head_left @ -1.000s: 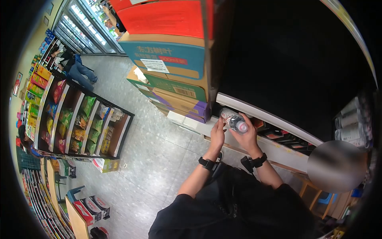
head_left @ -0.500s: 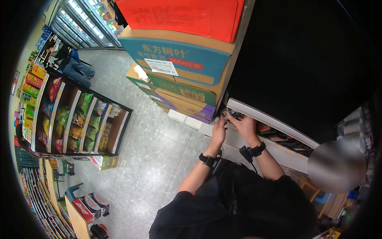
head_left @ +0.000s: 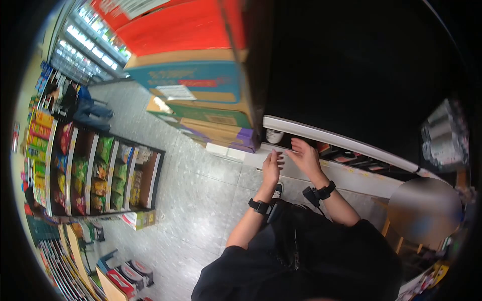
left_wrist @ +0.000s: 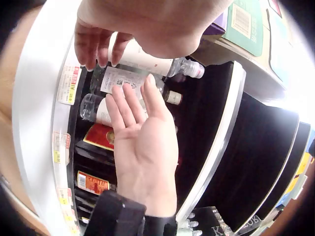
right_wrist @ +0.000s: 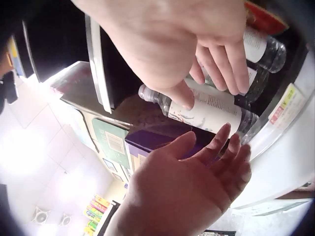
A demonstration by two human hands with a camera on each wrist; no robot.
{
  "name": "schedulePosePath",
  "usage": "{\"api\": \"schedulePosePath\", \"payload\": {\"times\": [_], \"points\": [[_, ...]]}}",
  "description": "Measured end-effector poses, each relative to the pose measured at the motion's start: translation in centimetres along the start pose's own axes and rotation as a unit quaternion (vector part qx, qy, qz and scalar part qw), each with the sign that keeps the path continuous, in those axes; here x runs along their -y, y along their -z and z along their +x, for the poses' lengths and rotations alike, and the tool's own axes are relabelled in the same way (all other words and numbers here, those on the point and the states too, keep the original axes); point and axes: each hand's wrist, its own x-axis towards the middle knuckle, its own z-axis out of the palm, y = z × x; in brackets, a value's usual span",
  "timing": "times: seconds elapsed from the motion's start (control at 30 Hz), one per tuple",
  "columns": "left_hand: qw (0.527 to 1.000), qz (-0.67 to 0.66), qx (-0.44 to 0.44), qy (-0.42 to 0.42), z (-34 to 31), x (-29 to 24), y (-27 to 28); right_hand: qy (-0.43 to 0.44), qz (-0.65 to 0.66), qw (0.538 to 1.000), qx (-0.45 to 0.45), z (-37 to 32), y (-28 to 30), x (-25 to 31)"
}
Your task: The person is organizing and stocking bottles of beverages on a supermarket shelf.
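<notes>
A clear bottle with a white label [right_wrist: 205, 111] and pale cap stands at the end of the low shelf, beside the cartons. My left hand [head_left: 271, 168] is just in front of the shelf edge, fingers loosely bent and holding nothing. Beside it my right hand [head_left: 305, 158] reaches over the edge with spread, relaxed fingers, also holding nothing. Both hands flank the bottle in the right wrist view, the left hand [right_wrist: 192, 182] overlapping its base. Another clear bottle [left_wrist: 101, 109] and a bottle with a small pale cap [left_wrist: 172, 97] stand alongside it.
Red-labelled boxes [left_wrist: 93, 183] line the same shelf, with price tags [left_wrist: 69, 84] along its front. A white upper shelf edge [head_left: 341, 140] runs above them. Stacked cartons [head_left: 191, 83] rise at the left. A snack rack [head_left: 105, 170] and a person in jeans [head_left: 93, 113] are farther off.
Both hands held the bottle in front of the shelf, then moved it in under the upper edge. Now they have let go and drawn back slightly, and the bottle stands on the shelf.
</notes>
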Motion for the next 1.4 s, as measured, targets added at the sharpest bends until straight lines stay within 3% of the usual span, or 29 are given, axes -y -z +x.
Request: {"api": "schedulePosePath", "payload": {"times": [0.03, 0.1, 0.17, 0.37, 0.57, 0.87, 1.07, 1.23, 1.4], "points": [[1.000, 0.015, 0.022, -0.002, -0.5, 0.6, -0.1, -0.024, 0.029, 0.999, 0.017, -1.3, 1.2, 0.2], [0.993, 0.082, 0.070, 0.040, -1.4, 1.6, 0.1, 0.016, -0.063, 0.998, -0.008, -4.3, 3.1, -0.4], [0.985, 0.133, 0.086, 0.069, -3.4, 1.1, -1.6, -0.036, -0.034, 0.999, -0.003, -7.4, 6.0, -0.6], [0.963, 0.194, 0.174, 0.066, -7.0, 5.4, -8.0, -0.126, 0.038, 0.978, -0.162, -16.1, 13.3, -4.3], [0.914, 0.274, 0.289, 0.076, -13.7, 10.7, -15.8, -0.139, 0.106, 0.932, -0.318, -26.1, 19.3, -8.4], [0.845, 0.346, 0.389, 0.119, -21.7, 17.3, -22.8, -0.217, 0.109, 0.881, -0.406, -38.3, 27.4, -10.6], [0.827, 0.387, 0.390, 0.122, -22.8, 17.6, -25.5, -0.235, 0.088, 0.863, -0.438, -39.4, 29.1, -12.9], [0.830, 0.393, 0.376, 0.126, -20.3, 18.4, -27.8, -0.240, 0.118, 0.863, -0.428, -36.8, 30.2, -14.8], [0.816, 0.392, 0.405, 0.130, -17.3, 18.8, -32.1, -0.279, 0.057, 0.868, -0.407, -33.3, 33.6, -14.7]]}}
